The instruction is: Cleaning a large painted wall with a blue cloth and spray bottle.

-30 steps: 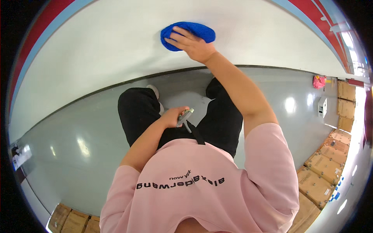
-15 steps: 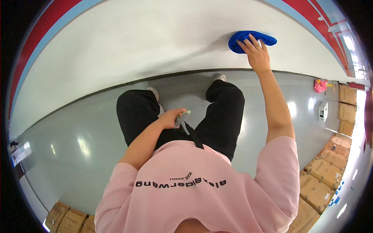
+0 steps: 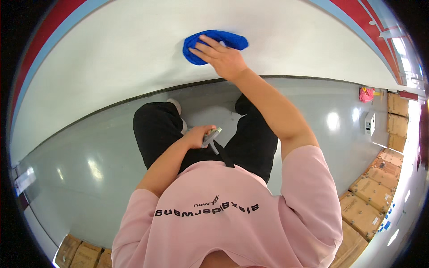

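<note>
Swung back leftward since half a second ago, the right hand (image 3: 227,61) and the blue cloth (image 3: 234,41) beneath it now sit ahead of the body's middle. Nearest, a pink shirt (image 3: 210,183) is cut off at the lower edge. Just beyond, the left hand (image 3: 196,136) curls around a grey tool (image 3: 211,139), hiding enough that its kind is hard to make out. Black trousers (image 3: 152,125) follow; the right forearm (image 3: 268,102) hides one shoe. Glossy grey floor (image 3: 67,192) opens to both sides, meeting a dark strip (image 3: 196,84) along the foot of a white wall (image 3: 120,49). There the right hand lies over the cloth, fingers slightly spread, thumb hard to see; cloth shows past the fingertips and to their right, well apart from the left hand. Farther right, brown boxes (image 3: 361,214) stand in a row.
</note>
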Demonstrator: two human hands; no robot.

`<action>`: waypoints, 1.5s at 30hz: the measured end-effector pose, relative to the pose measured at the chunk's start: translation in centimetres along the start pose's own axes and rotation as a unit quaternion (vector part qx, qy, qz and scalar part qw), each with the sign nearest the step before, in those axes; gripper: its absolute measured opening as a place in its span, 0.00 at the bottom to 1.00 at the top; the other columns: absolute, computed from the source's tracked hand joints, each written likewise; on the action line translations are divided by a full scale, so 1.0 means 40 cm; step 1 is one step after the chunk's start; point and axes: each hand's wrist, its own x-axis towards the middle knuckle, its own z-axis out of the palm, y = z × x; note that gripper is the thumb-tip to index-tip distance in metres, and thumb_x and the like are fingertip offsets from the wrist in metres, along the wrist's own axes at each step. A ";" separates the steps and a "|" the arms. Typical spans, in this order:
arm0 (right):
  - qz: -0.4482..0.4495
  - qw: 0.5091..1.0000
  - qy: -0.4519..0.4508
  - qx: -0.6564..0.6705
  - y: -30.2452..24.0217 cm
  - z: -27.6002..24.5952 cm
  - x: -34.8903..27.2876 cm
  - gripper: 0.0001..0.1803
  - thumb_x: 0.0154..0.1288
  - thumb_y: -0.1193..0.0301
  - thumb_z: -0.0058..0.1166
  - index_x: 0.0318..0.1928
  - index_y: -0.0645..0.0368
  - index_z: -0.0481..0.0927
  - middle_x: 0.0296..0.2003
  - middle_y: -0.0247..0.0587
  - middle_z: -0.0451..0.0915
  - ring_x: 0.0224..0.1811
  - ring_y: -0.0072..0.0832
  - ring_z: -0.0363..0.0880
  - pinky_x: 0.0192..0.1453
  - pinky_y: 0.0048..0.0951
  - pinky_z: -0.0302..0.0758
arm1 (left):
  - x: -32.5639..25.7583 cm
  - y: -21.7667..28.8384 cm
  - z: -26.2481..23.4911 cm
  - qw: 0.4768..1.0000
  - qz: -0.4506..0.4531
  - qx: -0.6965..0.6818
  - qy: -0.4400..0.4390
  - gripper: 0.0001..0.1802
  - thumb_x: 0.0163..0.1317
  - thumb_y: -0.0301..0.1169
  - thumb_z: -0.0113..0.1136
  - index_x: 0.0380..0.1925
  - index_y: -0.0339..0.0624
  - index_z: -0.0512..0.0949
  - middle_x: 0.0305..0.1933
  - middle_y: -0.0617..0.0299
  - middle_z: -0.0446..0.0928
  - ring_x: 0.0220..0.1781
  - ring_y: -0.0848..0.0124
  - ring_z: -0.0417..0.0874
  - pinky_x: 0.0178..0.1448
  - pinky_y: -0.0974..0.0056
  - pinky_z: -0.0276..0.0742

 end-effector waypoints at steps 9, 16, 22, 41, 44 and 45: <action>0.018 0.980 0.098 -0.171 0.119 -0.225 0.113 0.27 0.51 0.72 0.43 0.53 0.31 0.67 0.45 0.18 0.70 0.56 0.19 0.63 0.41 0.21 0.71 | -0.002 -0.007 0.008 1.000 -0.015 0.016 0.017 0.36 0.31 0.24 0.61 0.48 0.50 0.66 0.35 0.54 0.75 0.37 0.59 0.78 0.40 0.61 0.71; 0.057 0.978 0.177 -0.096 0.089 -0.144 0.099 0.22 0.50 0.71 0.41 0.48 0.41 0.74 0.45 0.34 0.69 0.56 0.33 0.63 0.55 0.41 0.58 | 0.000 0.004 0.003 1.000 -0.003 0.004 0.021 0.36 0.30 0.22 0.61 0.48 0.50 0.66 0.34 0.56 0.74 0.36 0.61 0.77 0.38 0.61 0.71; -0.009 0.996 -0.072 -0.043 0.088 0.073 -0.122 0.23 0.52 0.74 0.42 0.51 0.44 0.71 0.52 0.21 0.66 0.59 0.20 0.59 0.53 0.30 0.67 | -0.007 0.014 0.005 0.999 -0.021 -0.022 0.015 0.36 0.30 0.22 0.62 0.47 0.49 0.66 0.37 0.54 0.73 0.38 0.58 0.77 0.41 0.60 0.71; -0.048 0.982 0.182 -0.030 -0.056 -0.064 0.270 0.25 0.49 0.76 0.44 0.50 0.40 0.72 0.45 0.25 0.69 0.59 0.25 0.59 0.52 0.31 0.65 | -0.004 0.001 -0.003 0.998 0.031 0.020 0.041 0.36 0.30 0.24 0.64 0.46 0.52 0.67 0.32 0.58 0.73 0.36 0.58 0.77 0.37 0.61 0.70; -0.075 0.991 0.055 0.095 -0.102 0.127 0.181 0.26 0.50 0.77 0.42 0.52 0.42 0.69 0.54 0.23 0.64 0.54 0.21 0.65 0.43 0.27 0.71 | 0.004 -0.013 0.011 0.998 0.034 0.025 0.045 0.35 0.29 0.25 0.65 0.46 0.52 0.67 0.32 0.59 0.73 0.35 0.58 0.77 0.36 0.60 0.70; -0.086 0.992 0.006 0.096 -0.102 0.165 0.132 0.26 0.51 0.77 0.42 0.53 0.44 0.68 0.57 0.23 0.61 0.53 0.20 0.67 0.39 0.25 0.73 | 0.007 -0.018 0.013 0.998 0.034 0.033 0.047 0.35 0.29 0.25 0.65 0.46 0.52 0.68 0.32 0.59 0.73 0.35 0.58 0.77 0.36 0.60 0.70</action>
